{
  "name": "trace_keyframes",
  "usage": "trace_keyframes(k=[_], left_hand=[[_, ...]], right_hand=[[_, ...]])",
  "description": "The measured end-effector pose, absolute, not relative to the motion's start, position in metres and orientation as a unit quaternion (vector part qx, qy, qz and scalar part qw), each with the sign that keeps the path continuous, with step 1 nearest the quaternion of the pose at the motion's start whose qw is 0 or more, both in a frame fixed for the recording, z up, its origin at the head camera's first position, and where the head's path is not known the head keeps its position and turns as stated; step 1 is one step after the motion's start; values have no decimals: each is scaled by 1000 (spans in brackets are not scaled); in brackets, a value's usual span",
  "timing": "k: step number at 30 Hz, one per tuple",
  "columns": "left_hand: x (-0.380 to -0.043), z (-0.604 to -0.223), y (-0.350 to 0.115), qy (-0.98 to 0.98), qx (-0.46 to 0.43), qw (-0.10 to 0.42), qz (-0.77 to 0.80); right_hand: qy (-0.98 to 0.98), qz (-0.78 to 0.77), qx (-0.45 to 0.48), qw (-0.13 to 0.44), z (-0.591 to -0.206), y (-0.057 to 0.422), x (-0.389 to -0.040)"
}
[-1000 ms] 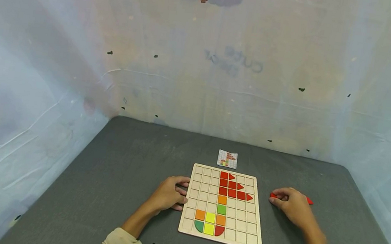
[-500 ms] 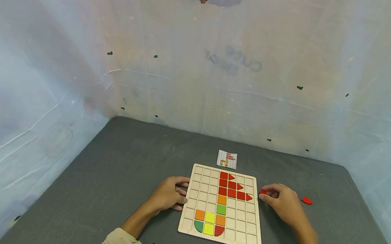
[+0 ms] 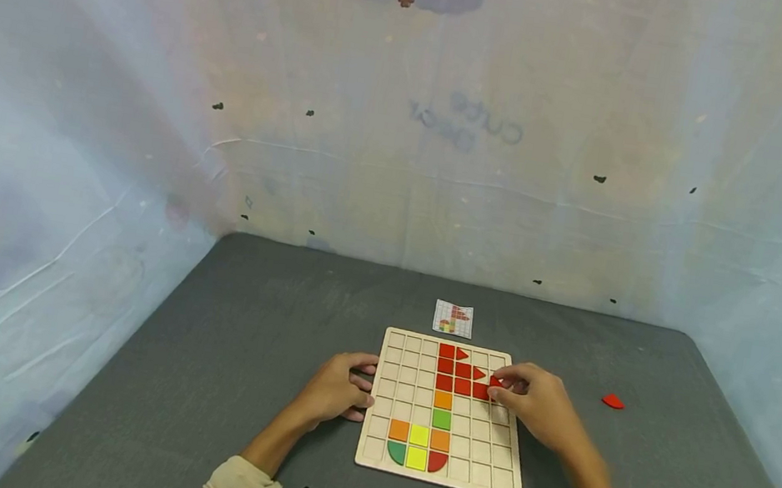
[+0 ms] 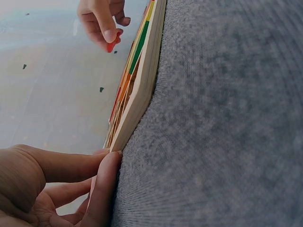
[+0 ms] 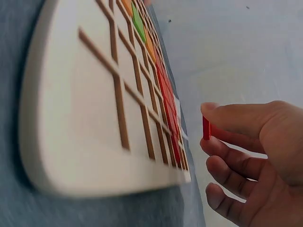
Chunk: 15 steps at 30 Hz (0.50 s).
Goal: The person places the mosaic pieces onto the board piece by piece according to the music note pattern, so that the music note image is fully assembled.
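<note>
My right hand point(image 3: 538, 399) pinches a small flat red piece point(image 5: 206, 127) between thumb and index finger, over the right side of the pale wooden grid board point(image 3: 411, 365). The other fingers are bent in the right wrist view. In the head view the hand overlaps the right ends of the red rows. Along the board's left edge, my left hand point(image 3: 335, 387) rests its thumb and fingertips. Red squares and triangles, orange, yellow and green point(image 3: 441, 419) squares, and a green and a red quarter-round point(image 3: 437, 461) fill cells on the board.
Another red piece point(image 3: 613, 401), with a curved edge, lies on the grey cloth table point(image 3: 307, 299) to the right. Behind the board is a small printed card point(image 3: 453, 318) with a coloured grid pattern. Pale sheeting point(image 3: 398, 194) stands around the table.
My right hand has moved left with the red piece, from the table right of the board to over its upper right cells. The left hand has stayed at the board's edge.
</note>
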<state>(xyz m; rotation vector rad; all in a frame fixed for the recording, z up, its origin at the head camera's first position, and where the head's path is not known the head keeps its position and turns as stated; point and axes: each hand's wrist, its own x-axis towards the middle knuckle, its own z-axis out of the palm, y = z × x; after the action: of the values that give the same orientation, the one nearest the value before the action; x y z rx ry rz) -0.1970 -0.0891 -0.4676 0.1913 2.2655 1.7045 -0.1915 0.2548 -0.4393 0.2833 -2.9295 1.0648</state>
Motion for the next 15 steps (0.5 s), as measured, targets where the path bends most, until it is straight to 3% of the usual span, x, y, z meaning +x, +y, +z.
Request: trace_keyframes(k=[15], left_hand=[[-197,-467,-89,788,65,153,593]], right_hand=[[-926,350,141,-12,-440,218,-185]])
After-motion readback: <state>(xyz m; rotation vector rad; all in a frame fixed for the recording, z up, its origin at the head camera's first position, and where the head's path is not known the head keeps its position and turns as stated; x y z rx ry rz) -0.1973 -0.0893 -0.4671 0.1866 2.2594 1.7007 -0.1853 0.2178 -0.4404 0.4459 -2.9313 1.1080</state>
